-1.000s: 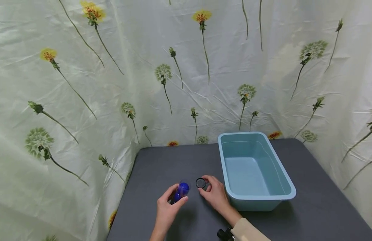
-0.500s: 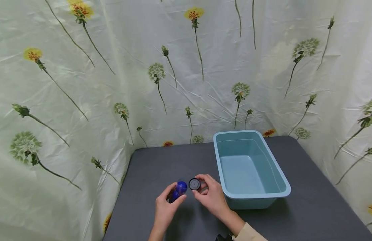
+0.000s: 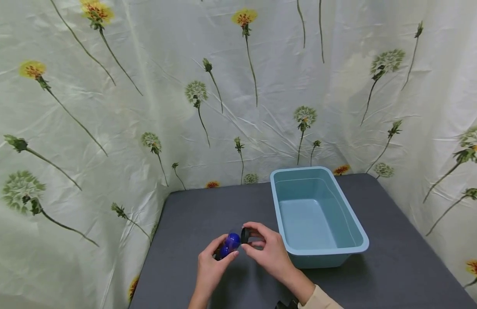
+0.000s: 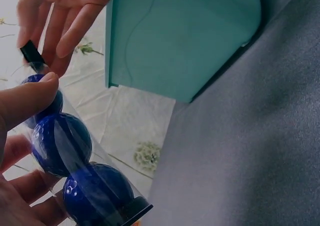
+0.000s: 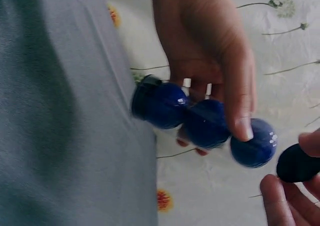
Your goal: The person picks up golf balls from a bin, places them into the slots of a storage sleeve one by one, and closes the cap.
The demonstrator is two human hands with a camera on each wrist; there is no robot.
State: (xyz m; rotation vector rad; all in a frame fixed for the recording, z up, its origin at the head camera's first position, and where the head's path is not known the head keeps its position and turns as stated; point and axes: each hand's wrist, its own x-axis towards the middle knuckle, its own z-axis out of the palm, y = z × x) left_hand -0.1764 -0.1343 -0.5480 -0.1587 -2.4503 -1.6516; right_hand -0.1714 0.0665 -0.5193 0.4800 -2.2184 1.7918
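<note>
My left hand (image 3: 212,266) grips a clear tube holding three dimpled blue balls (image 4: 62,143), which look like golf balls. A black cap (image 4: 136,211) closes the tube's lower end. Between thumb and fingers, my right hand (image 3: 270,251) pinches a second black cap (image 3: 245,235), turned on edge right at the tube's upper end. In the right wrist view this cap (image 5: 298,163) sits close beside the endmost ball (image 5: 253,143). Both hands are held above the dark grey table, left of the blue tub.
The light blue plastic tub (image 3: 318,252) stands on the grey table (image 3: 207,206), just right of my right hand. A floral curtain (image 3: 165,107) hangs behind and at both sides. A small black object (image 3: 286,304) shows at the right sleeve (image 3: 319,298).
My right hand has brought the cap leftward to the tube's end and turned it from face-on to edge-on. The left hand keeps its grip on the tube. The head view has shifted slightly right.
</note>
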